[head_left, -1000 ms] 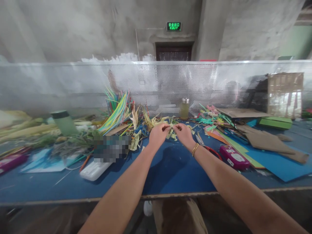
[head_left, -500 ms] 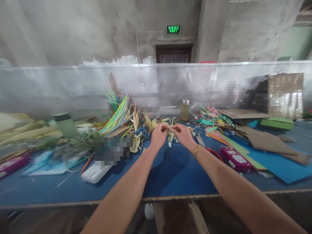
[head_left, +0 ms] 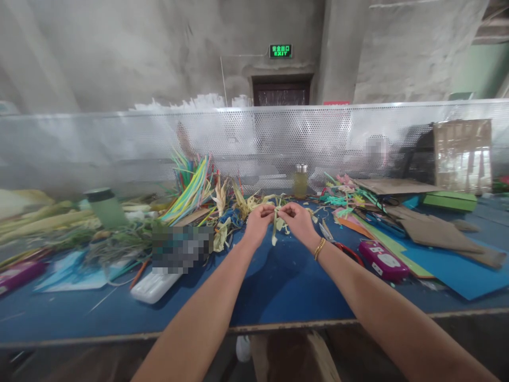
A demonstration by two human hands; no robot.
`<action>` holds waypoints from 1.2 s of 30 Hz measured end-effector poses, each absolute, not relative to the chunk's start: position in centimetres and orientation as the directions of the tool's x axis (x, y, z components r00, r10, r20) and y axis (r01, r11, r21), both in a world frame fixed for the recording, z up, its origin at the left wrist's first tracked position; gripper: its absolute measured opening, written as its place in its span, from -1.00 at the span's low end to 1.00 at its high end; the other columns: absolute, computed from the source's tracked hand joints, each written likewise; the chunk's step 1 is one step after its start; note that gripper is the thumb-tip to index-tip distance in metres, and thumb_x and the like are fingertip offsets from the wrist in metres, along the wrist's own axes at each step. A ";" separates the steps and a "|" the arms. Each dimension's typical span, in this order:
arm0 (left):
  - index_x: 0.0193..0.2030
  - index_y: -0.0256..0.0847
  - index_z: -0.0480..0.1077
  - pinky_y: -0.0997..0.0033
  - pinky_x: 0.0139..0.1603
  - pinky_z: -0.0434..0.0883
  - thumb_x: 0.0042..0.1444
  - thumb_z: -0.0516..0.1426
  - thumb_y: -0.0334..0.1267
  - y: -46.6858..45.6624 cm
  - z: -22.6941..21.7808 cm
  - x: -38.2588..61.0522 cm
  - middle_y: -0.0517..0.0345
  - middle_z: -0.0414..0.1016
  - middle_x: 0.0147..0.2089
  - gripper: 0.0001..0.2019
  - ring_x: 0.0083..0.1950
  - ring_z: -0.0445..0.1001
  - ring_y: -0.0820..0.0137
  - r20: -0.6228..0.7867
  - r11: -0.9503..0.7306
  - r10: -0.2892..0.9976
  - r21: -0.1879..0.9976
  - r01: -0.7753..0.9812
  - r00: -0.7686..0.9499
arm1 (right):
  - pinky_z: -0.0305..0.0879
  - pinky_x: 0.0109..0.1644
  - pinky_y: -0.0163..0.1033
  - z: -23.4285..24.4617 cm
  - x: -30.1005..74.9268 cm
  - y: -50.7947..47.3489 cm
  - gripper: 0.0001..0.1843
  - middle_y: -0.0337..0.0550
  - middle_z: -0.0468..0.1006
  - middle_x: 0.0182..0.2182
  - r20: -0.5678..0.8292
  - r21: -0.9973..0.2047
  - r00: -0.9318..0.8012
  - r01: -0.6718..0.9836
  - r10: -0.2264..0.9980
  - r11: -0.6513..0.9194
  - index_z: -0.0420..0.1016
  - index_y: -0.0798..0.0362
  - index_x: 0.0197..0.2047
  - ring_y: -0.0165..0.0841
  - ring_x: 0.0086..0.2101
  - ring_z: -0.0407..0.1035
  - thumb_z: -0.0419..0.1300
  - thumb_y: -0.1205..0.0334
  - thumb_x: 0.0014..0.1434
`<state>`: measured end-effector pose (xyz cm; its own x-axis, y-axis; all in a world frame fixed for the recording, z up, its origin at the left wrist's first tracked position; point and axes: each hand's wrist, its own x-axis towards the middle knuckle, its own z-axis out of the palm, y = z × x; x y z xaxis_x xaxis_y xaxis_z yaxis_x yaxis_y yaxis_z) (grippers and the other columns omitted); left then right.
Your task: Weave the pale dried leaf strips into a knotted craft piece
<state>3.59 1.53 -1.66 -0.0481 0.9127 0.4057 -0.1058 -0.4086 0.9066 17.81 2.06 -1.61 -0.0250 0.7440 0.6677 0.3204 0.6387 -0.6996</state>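
My left hand [head_left: 257,222] and my right hand [head_left: 298,220] meet above the middle of the blue table [head_left: 278,286], fingers pinched together. Between them hangs a pale yellow-green husk strip [head_left: 275,228], gripped by both hands at its top. A gold bracelet [head_left: 319,248] sits on my right wrist. Just beyond the hands lies a heap of dried husks and leaves [head_left: 238,204].
A bundle of coloured strips [head_left: 193,185] fans up at centre left, beside a green-capped bottle [head_left: 105,207]. A small jar [head_left: 301,180] stands by the perforated metal screen [head_left: 254,140]. Scissors [head_left: 338,241], a pink case [head_left: 382,260], cardboard and coloured paper sheets [head_left: 433,233] lie right; a white case [head_left: 153,286] left.
Both hands have risen slightly off the husk heap, and the strip between them now hangs free below the fingers. The view has shifted a little.
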 end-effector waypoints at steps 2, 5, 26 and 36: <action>-0.36 -0.24 0.40 0.47 -0.34 0.32 -0.17 0.25 -0.34 1.6 -1.7 3.5 0.23 0.45 -0.45 -0.82 -0.43 0.38 0.48 0.400 -0.407 0.913 0.908 -0.105 -0.080 | 0.29 -0.37 -0.30 -1.5 17.8 2.0 -0.85 -0.20 0.52 -0.51 0.672 -0.689 -0.040 0.331 0.740 0.644 0.46 0.05 -0.44 -0.40 -0.48 0.36 0.20 0.16 0.05; -0.45 -0.25 0.38 0.49 -0.39 0.28 -0.18 0.25 -0.32 1.5 -1.6 3.5 0.28 0.38 -0.52 -0.86 -0.48 0.32 0.52 0.412 -0.417 0.907 0.907 -0.057 -0.084 | 0.30 -0.33 -0.29 -1.5 17.9 2.0 -0.85 -0.17 0.56 -0.43 0.680 -0.669 -0.065 0.352 0.730 0.654 0.52 0.05 -0.36 -0.38 -0.43 0.39 0.15 0.20 0.09; -0.43 -0.23 0.38 0.45 -0.37 0.28 -0.15 0.30 -0.17 0.9 -1.0 3.7 0.25 0.38 -0.50 -0.78 -0.45 0.30 0.48 0.456 -0.453 0.887 0.889 0.065 -0.067 | 0.39 -0.25 -0.21 -1.1 18.0 1.6 -0.93 -0.14 0.57 -0.43 0.692 -0.676 -0.068 0.288 0.719 0.678 0.48 0.05 -0.40 -0.34 -0.40 0.45 0.23 0.24 0.03; -0.27 -0.22 0.49 0.41 -0.24 0.33 -0.09 0.25 -0.24 1.0 -1.1 3.6 0.15 0.52 -0.35 -0.80 -0.31 0.43 0.42 0.411 -0.410 0.912 0.909 -0.072 -0.010 | 0.39 -0.21 -0.22 -1.3 18.1 1.7 -0.87 -0.12 0.58 -0.36 0.695 -0.656 -0.072 0.344 0.716 0.672 0.49 0.06 -0.27 -0.34 -0.35 0.47 0.21 0.26 0.06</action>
